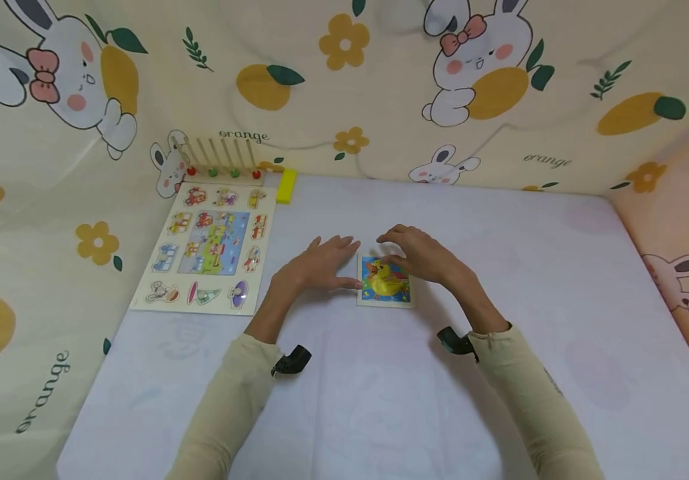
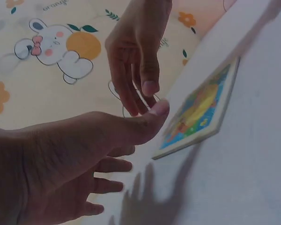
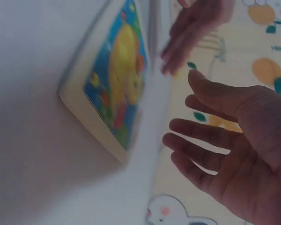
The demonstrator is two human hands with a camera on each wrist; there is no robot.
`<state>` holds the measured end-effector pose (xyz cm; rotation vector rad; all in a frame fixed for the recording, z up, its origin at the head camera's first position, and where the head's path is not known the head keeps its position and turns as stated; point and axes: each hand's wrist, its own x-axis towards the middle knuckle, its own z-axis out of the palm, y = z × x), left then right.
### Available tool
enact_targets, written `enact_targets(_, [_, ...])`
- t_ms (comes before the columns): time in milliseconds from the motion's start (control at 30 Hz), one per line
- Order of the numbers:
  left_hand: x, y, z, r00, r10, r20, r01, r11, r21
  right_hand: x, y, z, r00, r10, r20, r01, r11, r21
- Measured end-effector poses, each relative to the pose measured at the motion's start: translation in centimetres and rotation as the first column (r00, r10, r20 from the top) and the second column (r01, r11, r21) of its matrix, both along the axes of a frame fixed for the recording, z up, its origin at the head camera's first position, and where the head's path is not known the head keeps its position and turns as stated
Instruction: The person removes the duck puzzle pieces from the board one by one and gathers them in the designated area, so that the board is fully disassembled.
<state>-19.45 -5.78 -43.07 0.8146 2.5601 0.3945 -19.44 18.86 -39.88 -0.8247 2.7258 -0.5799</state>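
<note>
A small square duck puzzle (image 1: 388,288) with a pale wooden frame lies flat on the white table. Its picture shows a yellow duck on blue. On its left side is my left hand (image 1: 324,264), fingers spread and thumb reaching toward the frame's edge. Above the upper right corner hovers my right hand (image 1: 421,255), its fingers loosely bent. From the right wrist view, a gap separates the right hand (image 3: 225,140) from the duck puzzle (image 3: 119,70). In the left wrist view the left thumb overlaps the puzzle's edge (image 2: 187,140); contact cannot be told. Neither hand holds anything.
At the table's left lies a large picture board (image 1: 161,293) with several vehicle and toy pieces around a central scene. Behind it stands a wooden rack (image 1: 224,176) with upright pegs and coloured beads, a yellow block (image 1: 286,186) beside it. Patterned cloth (image 1: 380,87) hangs at the back.
</note>
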Motion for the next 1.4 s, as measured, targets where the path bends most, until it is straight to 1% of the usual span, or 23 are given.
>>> enact_targets(200, [0.5,0.5,-1.3,0.999,-0.010,0.043,0.011,1.000,-0.024,-0.2,-1.3,-1.4,0.999,0.016,0.031,-0.016,1.000,0.005])
enact_targets(300, [0.7,0.9,-1.9,0.999,-0.022,0.043,0.024,0.998,-0.061,-0.1,-1.7,-2.0,0.999,0.027,0.022,-0.027,1.000,-0.001])
enact_targets(400, [0.7,1.2,-2.0,0.999,-0.021,0.037,0.025,0.995,-0.097,0.0,-1.9,-2.5,1.000,0.024,0.010,-0.024,1.000,0.002])
enact_targets(500, [0.7,1.4,-2.0,0.999,-0.012,0.029,0.016,0.992,-0.127,0.0,-2.1,-2.9,1.000,0.024,-0.013,-0.024,1.000,0.010])
enact_targets(600, [0.7,1.4,-1.9,1.000,-0.006,0.029,0.010,0.990,-0.140,-0.1,-2.3,-3.0,0.999,0.027,-0.034,-0.027,1.000,0.009])
enact_targets(867, [0.6,1.3,-1.6,0.999,-0.013,0.050,0.020,0.990,-0.137,-0.1,-3.0,-2.9,0.998,0.036,-0.054,-0.036,0.999,0.003])
enact_targets(1100, [0.6,1.3,-1.5,0.999,-0.022,0.046,0.028,0.990,-0.136,0.0,-3.3,-2.8,0.998,-0.001,-0.066,0.003,0.999,0.035])
enact_targets(1233, [0.7,1.4,-1.5,0.999,-0.018,0.048,0.025,0.991,-0.133,0.1,-3.3,-2.9,0.995,-0.014,-0.101,0.019,0.998,0.057])
enact_targets(1400, [0.7,1.5,-1.4,0.998,-0.017,0.053,0.024,0.990,-0.141,0.1,-3.1,-2.9,0.986,-0.005,-0.167,0.014,0.999,0.052])
